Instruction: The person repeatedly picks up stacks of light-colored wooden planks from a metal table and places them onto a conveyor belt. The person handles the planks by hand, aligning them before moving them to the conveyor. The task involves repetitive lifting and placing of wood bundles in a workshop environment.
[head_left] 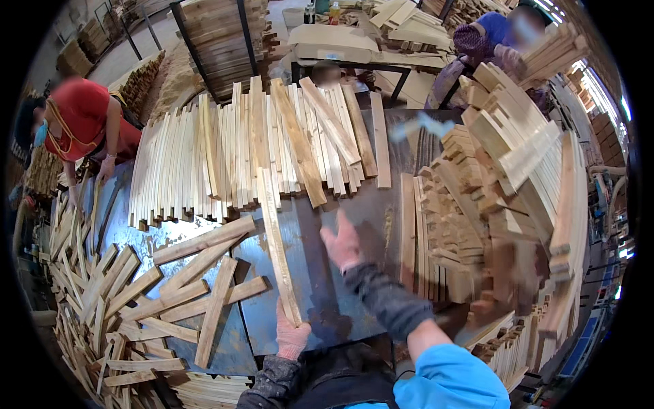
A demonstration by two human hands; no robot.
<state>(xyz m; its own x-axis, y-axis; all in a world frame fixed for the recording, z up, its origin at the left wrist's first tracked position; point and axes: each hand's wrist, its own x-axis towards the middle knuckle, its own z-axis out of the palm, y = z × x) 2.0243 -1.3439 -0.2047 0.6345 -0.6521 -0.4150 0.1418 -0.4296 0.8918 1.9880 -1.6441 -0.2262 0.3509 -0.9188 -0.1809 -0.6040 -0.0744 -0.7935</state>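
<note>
My left hand (293, 334), in a pale pink work glove, is closed around the near end of a long wooden slat (275, 238). The slat points away from me, its far end close to the near edge of a row of slats (177, 163). To the right, my right hand (342, 243), gloved in the same pink, hovers over the dark metal tabletop (306, 235). Its thumb stands away from the fingers and nothing shows in it. Just beyond it, a browner slat (298, 143) lies slanted across the row.
Loose wood pieces (184, 293) lie jumbled at left, where a person in red (88, 116) reaches in with gloved hands. Stacked slats (449, 204) rise at right. A person in blue (494, 34) stands far right beside more wood. A tall wood stack (221, 48) stands behind the table.
</note>
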